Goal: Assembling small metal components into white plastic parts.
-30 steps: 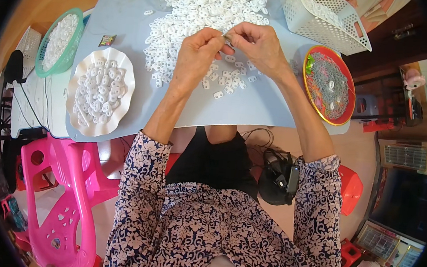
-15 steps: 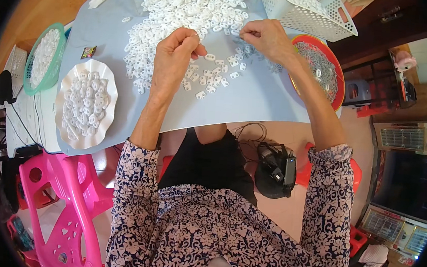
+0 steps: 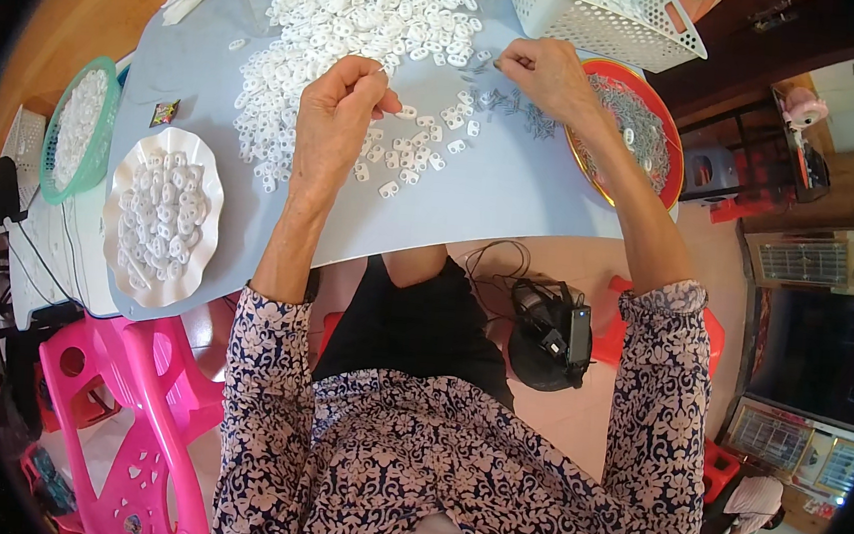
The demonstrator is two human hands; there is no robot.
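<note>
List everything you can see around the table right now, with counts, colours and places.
white plastic pieces: large heap, white, table's far middle
metal clips: small scatter, grey, under right hand
red dish: one, red, holds metal bits, table's right edge
white basket: one, far right
white plate: one, holds white pieces, near left
green basket: one, far left
pink stool: one, lower left
table: one, pale blue
left hand: closed on something small
right hand: pinching at the clips

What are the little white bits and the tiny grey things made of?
The white bits look like matte moulded plastic: all one shape, dull white. The grey things by the right hand seem metal, thin and dark like pins or springs, though too small to be sure.
</note>
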